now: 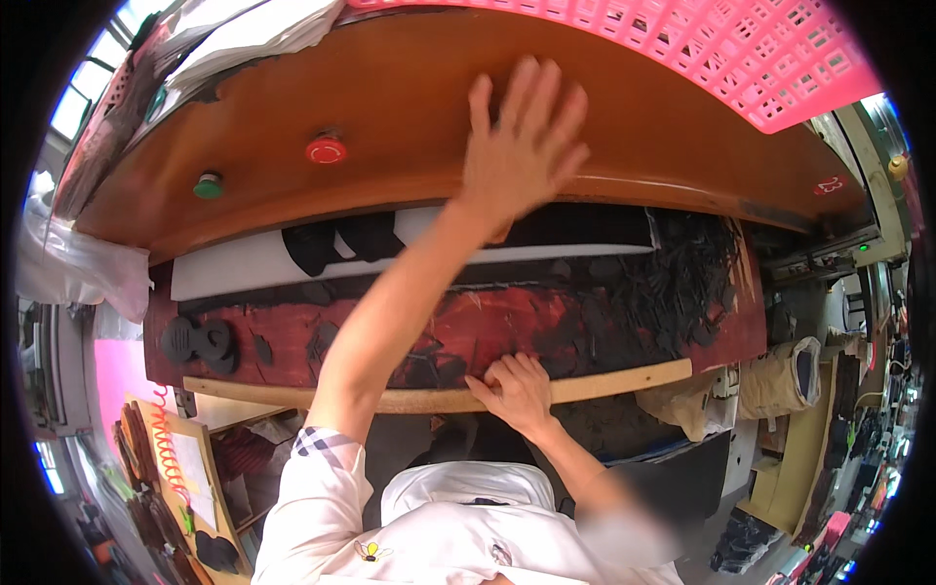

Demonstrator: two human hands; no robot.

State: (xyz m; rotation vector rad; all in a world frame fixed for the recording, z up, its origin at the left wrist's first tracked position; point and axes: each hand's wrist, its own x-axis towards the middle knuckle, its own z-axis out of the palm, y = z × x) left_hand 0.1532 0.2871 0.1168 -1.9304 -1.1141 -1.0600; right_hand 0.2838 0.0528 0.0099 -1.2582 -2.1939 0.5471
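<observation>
My left hand (pixel 526 136) is raised with fingers spread, in front of the orange-brown machine panel (pixel 409 107). A small dark spot shows beside its palm; whether the hand touches the panel, I cannot tell. My right hand (pixel 517 390) is closed at the pale wooden strip (pixel 624 383) along the near edge of the worn red bed (pixel 468 327), its fingers curled over the wood. Between the hands, a white board (pixel 224 273) with black sheet pieces (pixel 366 237) on it lies partly under the panel. Stacked black cut-out pieces (pixel 198 341) sit at the bed's left end.
Black scraps (pixel 673 283) are heaped on the bed's right. A red button (pixel 327 149) and a green button (pixel 208 185) stick out of the panel. A pink plastic basket (pixel 721 58) overhangs its top right. Sacks (pixel 780 380) stand at the right.
</observation>
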